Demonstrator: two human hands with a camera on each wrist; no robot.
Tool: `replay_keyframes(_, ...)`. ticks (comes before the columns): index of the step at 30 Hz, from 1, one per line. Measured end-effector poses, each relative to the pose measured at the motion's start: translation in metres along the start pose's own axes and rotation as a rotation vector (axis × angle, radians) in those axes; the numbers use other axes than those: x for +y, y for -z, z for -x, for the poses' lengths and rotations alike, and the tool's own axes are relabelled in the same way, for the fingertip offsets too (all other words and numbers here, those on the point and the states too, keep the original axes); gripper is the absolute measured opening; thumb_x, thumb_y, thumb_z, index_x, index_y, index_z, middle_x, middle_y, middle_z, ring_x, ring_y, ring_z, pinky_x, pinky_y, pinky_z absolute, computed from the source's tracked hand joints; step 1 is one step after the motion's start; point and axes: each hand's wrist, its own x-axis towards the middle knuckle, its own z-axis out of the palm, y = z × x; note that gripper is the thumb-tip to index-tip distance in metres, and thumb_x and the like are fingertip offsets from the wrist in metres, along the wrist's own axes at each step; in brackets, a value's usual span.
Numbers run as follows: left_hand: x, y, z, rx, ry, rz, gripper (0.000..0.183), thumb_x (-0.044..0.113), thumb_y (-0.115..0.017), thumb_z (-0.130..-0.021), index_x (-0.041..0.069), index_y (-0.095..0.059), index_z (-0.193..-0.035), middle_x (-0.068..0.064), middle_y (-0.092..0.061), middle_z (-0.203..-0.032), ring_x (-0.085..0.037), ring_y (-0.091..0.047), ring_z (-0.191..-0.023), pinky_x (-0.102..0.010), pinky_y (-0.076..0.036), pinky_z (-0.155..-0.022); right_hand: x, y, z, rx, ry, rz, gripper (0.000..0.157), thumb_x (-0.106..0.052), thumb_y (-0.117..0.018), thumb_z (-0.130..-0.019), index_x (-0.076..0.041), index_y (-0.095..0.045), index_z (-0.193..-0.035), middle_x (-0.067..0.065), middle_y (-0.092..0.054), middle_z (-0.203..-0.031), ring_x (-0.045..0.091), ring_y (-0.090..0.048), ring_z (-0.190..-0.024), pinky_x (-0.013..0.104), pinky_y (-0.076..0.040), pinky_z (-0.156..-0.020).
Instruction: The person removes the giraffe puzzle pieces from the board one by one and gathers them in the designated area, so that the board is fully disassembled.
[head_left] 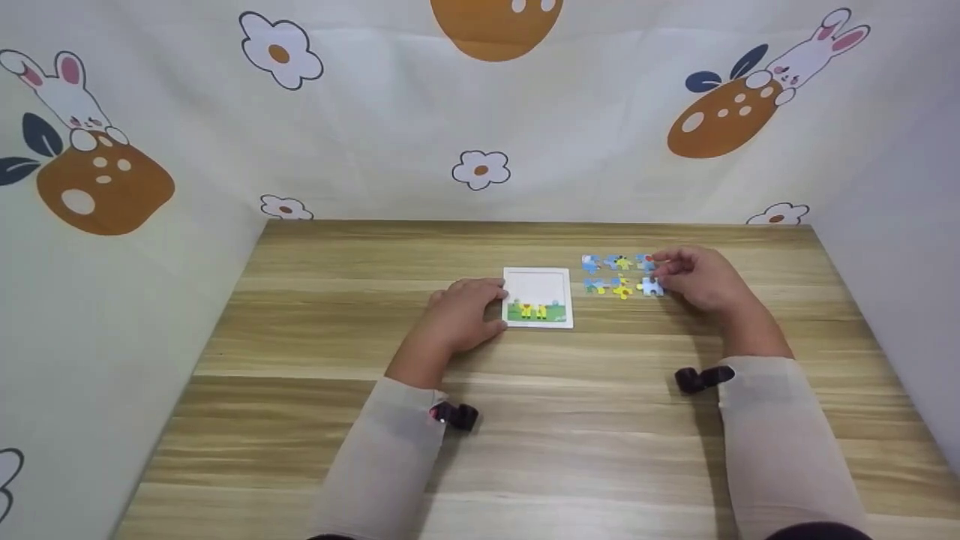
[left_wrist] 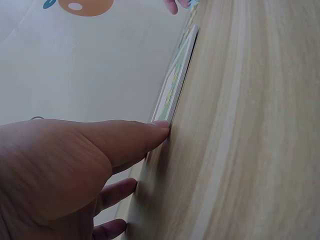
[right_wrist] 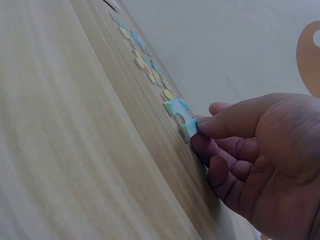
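Observation:
A square white puzzle frame (head_left: 538,272) lies flat on the table, with a strip of green picture along its bottom showing yellow figures. My left hand (head_left: 466,313) rests on the table at its left side, fingertips at the left edge and the straight thumb touching the near corner. In the left wrist view, the thumb (left_wrist: 135,137) meets the frame's edge (left_wrist: 184,75). Right of the frame, my right hand (head_left: 699,279) pinches a pale blue puzzle piece (head_left: 652,287) between thumb and forefinger. That puzzle piece (right_wrist: 182,116) shows close to the tabletop in the right wrist view.
Several loose blue and yellow puzzle pieces (head_left: 621,287) lie in two short rows between the frame and my right hand. The wood-grain table (head_left: 570,435) ends at a patterned cloth backdrop (head_left: 390,142). Small dark cameras (head_left: 454,415) sit on both sleeves.

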Motion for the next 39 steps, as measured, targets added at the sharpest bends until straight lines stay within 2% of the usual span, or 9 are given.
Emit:
replay_keyframes(8, -0.001, -0.001, -0.001, 0.01, -0.011, -0.003, 0.054, 0.038, -0.075, -0.101, 0.029, -0.06, -0.152, 0.013, -0.045, -0.17, -0.022, -0.037, -0.161, -0.06, -0.031, -0.124, -0.006, -0.003, 0.002, 0.052, 0.109, -0.018, 0.039, -0.011, -0.069, -0.103, -0.007, -0.067, -0.141, 0.016, -0.073, -0.128, 0.009, -0.067, -0.105, 0.009, -0.048, -0.084)
replay_keyframes(13, -0.001, -0.001, -0.001, 0.012, -0.013, -0.006, 0.055, 0.039, -0.075, -0.101, 0.028, -0.06, -0.152, 0.012, -0.045, -0.17, -0.022, -0.038, -0.161, -0.059, -0.031, -0.124, -0.029, -0.012, 0.007, 0.027, 0.115, -0.05, 0.04, -0.013, -0.068, -0.103, -0.008, -0.067, -0.142, 0.013, -0.072, -0.128, 0.02, -0.066, -0.111, 0.016, -0.051, -0.085)
replay_keyframes(21, -0.002, -0.001, -0.002, 0.011, -0.01, 0.007, 0.054, 0.04, -0.074, -0.101, 0.028, -0.06, -0.151, 0.012, -0.045, -0.17, -0.022, -0.036, -0.161, -0.059, -0.03, -0.125, -0.079, -0.042, 0.011, -0.061, 0.2, -0.104, 0.035, -0.018, -0.067, -0.105, -0.008, -0.069, -0.139, 0.011, -0.073, -0.126, 0.02, -0.066, -0.106, 0.019, -0.054, -0.08)
replay_keyframes(25, -0.001, 0.0, -0.002, 0.009, 0.007, 0.017, 0.053, 0.04, -0.073, -0.101, 0.028, -0.061, -0.151, 0.012, -0.046, -0.169, -0.022, -0.036, -0.161, -0.058, -0.03, -0.126, -0.104, -0.061, 0.012, -0.087, 0.28, -0.147, 0.032, -0.017, -0.068, -0.104, -0.007, -0.071, -0.135, 0.012, -0.074, -0.12, 0.019, -0.068, -0.101, 0.02, -0.055, -0.081)
replay_keyframes(29, 0.001, 0.0, -0.003, 0.007, 0.024, 0.027, 0.054, 0.041, -0.072, -0.101, 0.028, -0.059, -0.152, 0.01, -0.047, -0.169, -0.023, -0.037, -0.16, -0.059, -0.029, -0.126, -0.124, -0.08, 0.012, -0.11, 0.335, -0.162, 0.029, -0.015, -0.069, -0.103, -0.011, -0.074, -0.132, 0.008, -0.075, -0.115, 0.018, -0.067, -0.098, 0.021, -0.055, -0.084)
replay_keyframes(34, 0.0, 0.0, -0.003, 0.016, 0.011, 0.022, 0.057, 0.04, -0.071, -0.102, 0.027, -0.056, -0.156, 0.009, -0.046, -0.169, -0.024, -0.038, -0.16, -0.063, -0.029, -0.126, -0.14, -0.098, 0.013, -0.142, 0.343, -0.19, 0.028, -0.016, -0.069, -0.103, -0.015, -0.074, -0.131, 0.006, -0.074, -0.114, 0.019, -0.066, -0.097, 0.025, -0.056, -0.085)
replay_keyframes(39, -0.001, 0.0, -0.002, 0.028, -0.019, -0.003, 0.057, 0.039, -0.069, -0.103, 0.027, -0.055, -0.157, 0.008, -0.046, -0.169, -0.026, -0.038, -0.16, -0.066, -0.031, -0.123, -0.14, -0.112, 0.012, -0.179, 0.319, -0.154, 0.031, -0.016, -0.069, -0.103, -0.013, -0.074, -0.133, 0.005, -0.074, -0.114, 0.018, -0.066, -0.094, 0.027, -0.055, -0.082)
